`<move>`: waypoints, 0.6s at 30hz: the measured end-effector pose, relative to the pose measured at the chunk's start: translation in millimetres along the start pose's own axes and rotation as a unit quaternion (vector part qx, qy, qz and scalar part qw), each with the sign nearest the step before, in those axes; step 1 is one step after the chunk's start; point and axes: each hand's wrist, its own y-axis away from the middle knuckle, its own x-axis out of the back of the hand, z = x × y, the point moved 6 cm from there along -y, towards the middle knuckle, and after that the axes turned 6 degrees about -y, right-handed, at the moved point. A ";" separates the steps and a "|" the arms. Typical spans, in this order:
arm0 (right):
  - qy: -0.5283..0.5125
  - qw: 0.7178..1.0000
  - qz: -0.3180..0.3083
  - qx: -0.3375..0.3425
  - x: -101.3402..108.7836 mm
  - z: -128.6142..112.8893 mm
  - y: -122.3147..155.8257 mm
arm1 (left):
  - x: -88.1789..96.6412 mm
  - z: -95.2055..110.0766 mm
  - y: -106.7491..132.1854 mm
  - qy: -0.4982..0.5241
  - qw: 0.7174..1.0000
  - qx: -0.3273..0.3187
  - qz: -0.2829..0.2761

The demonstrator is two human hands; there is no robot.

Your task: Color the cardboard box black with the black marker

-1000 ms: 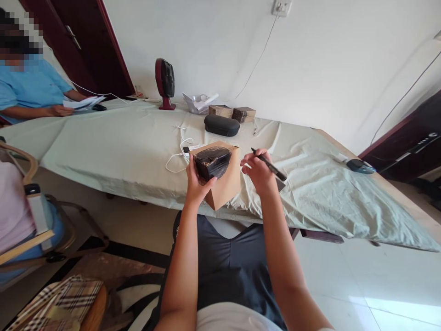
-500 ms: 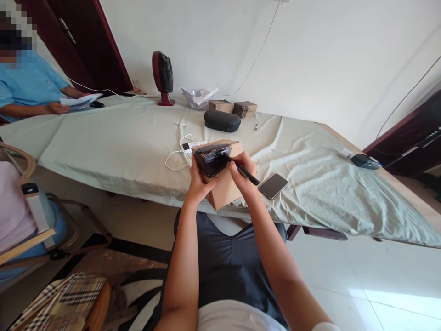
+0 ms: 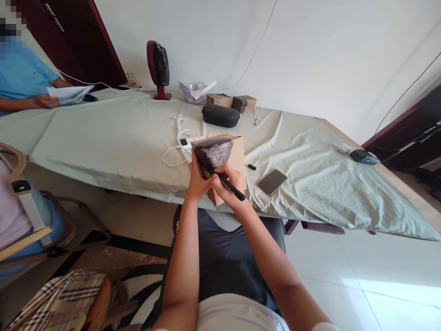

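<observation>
My left hand (image 3: 197,180) grips the left side of a small brown cardboard box (image 3: 238,154) at the table's front edge. One side of the box is covered in black ink, with glossy, streaky patches facing up. In my right hand (image 3: 228,181) is a black marker (image 3: 232,187), pinched between thumb and fingers. Its tip end meets the lower edge of the blackened side, close to my left thumb; the tip itself is hidden. A black marker cap (image 3: 251,167) lies on the cloth just right of the box, near a dark phone (image 3: 272,181).
On the cloth-covered table (image 3: 120,138) stand a dark red fan (image 3: 159,69), a plastic basket (image 3: 196,92), two partly blackened boxes (image 3: 244,103) and a black case (image 3: 220,115). A white cable (image 3: 168,163) lies left. At far left a person in blue (image 3: 24,69) holds papers.
My right hand with the marker has moved left and down across the blackened side, toward my left thumb. The marker cap has come into view. The whole view has shifted slightly.
</observation>
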 end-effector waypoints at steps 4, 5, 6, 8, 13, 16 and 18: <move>0.004 1.000 0.024 0.000 7.8 2.0 2.1 | -1.0 8.7 -1.4 0.008 1.000 0.020 0.002; 0.009 0.999 0.043 0.000 12.0 4.3 3.5 | -0.8 13.8 -1.4 0.001 1.000 0.019 0.002; 0.015 0.998 0.065 -0.001 16.1 6.9 5.3 | -0.5 19.2 -1.1 -0.006 1.000 0.018 0.004; 0.022 0.994 0.102 -0.008 21.4 11.6 10.0 | -0.6 29.0 0.3 -0.016 1.000 0.015 0.010; 0.024 0.997 0.073 -0.003 10.5 8.8 21.9 | -5.7 44.9 6.1 -0.039 0.999 0.000 0.033; 0.065 0.996 0.050 0.040 9.1 -2.2 25.6 | -8.8 54.2 7.7 -0.087 0.996 -0.003 0.033; 0.102 0.990 0.061 0.071 18.4 -10.2 24.9 | -8.7 61.8 7.7 -0.131 0.991 0.003 0.026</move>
